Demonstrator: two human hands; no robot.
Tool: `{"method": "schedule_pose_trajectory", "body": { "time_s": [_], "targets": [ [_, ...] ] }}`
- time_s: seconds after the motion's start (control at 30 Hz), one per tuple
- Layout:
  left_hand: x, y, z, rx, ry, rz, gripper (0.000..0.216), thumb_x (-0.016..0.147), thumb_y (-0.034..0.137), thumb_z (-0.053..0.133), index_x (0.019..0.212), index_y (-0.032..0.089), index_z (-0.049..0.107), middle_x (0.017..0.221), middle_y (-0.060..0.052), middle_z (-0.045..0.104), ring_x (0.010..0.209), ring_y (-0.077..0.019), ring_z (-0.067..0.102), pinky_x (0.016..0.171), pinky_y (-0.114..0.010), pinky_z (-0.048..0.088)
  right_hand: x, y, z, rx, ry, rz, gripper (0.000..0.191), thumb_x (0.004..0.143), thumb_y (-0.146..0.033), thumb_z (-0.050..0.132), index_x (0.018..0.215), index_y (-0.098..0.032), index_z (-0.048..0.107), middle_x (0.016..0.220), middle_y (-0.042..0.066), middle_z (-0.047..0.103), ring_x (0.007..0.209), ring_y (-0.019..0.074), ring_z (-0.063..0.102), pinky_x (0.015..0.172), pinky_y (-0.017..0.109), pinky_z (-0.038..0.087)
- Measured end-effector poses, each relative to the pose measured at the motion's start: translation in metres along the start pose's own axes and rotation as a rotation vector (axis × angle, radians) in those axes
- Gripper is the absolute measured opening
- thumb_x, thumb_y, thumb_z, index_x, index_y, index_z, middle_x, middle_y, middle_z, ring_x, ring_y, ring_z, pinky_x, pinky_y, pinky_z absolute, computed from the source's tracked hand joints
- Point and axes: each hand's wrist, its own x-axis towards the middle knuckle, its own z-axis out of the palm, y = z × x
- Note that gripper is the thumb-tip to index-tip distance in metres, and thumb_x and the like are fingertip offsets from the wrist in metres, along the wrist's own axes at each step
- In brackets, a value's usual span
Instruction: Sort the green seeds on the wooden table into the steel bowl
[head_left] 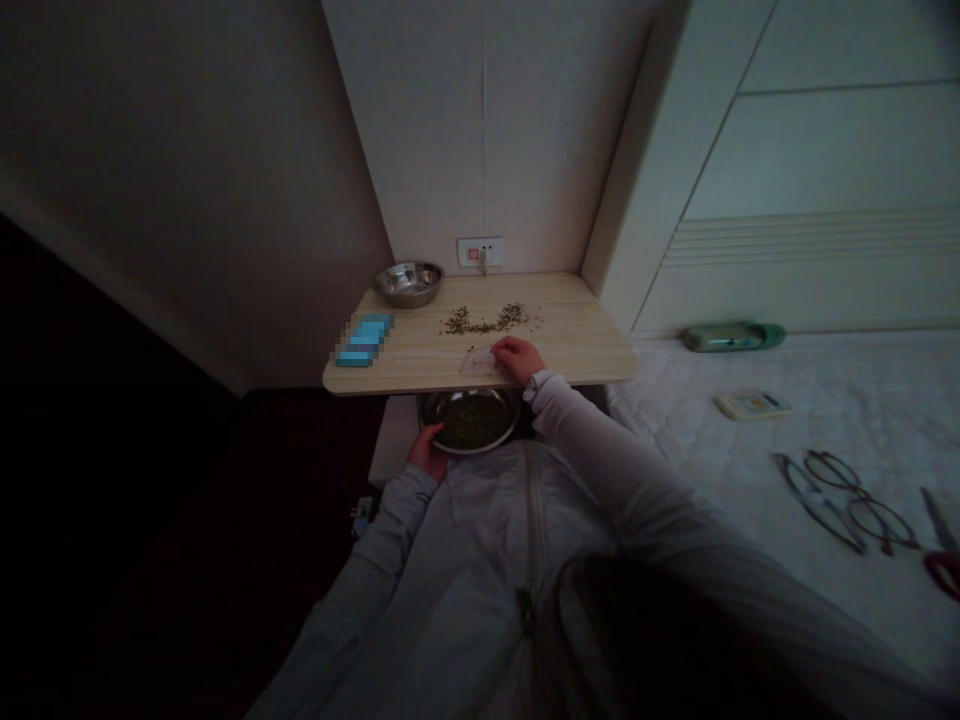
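My left hand (428,453) is closed on the left rim of a steel bowl (481,447), held just below the front edge of the small wooden table (405,376). Dark green bits, too small to name, cover the bowl's bottom. Over the table's front part, my right hand (519,360) pinches a thin, pale, see-through piece (480,358) that rests near the tabletop; its kind is unclear. Beyond it lie loose green-brown grains (487,325) in an uneven band, with paler bits at the right end.
A second steel bowl (409,286) stands at the table's back left, behind a blurred blue phone-like object (364,340). A wall socket (480,252) is behind the table. On the bed at right lie a green bottle (733,337), a remote (753,404), glasses (877,520) and red-handled scissors (943,570).
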Motion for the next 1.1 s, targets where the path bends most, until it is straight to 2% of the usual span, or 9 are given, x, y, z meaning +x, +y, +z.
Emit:
{"method": "schedule_pose_trajectory", "body": {
  "time_s": [0.7,1.1],
  "targets": [
    [0.0006,0.0000,-0.0007,-0.012,-0.014,-0.010,0.021,0.064,0.014,0.044,0.078,0.017,0.059,0.067,-0.003,0.065,0.086,-0.0203,0.055,0.077,-0.034,0.044,-0.0008,0.0012,-0.0001,-0.006,0.003,-0.003,0.014,0.062,-0.028,0.046,0.066,-0.017,0.054,0.050,-0.005,0.054,0.050,0.0075,0.048,0.053,0.020,0.036],
    [0.0006,0.0006,-0.0010,-0.016,-0.015,-0.009,0.018,0.064,0.013,0.044,0.072,0.017,0.060,0.065,-0.002,0.065,0.081,-0.0183,0.058,0.076,-0.032,0.044,-0.0054,-0.0014,-0.0022,0.019,0.010,-0.010,0.014,0.062,-0.024,0.044,0.067,-0.017,0.054,0.050,-0.005,0.053,0.051,0.0072,0.047,0.054,0.020,0.036]
  ]
}}
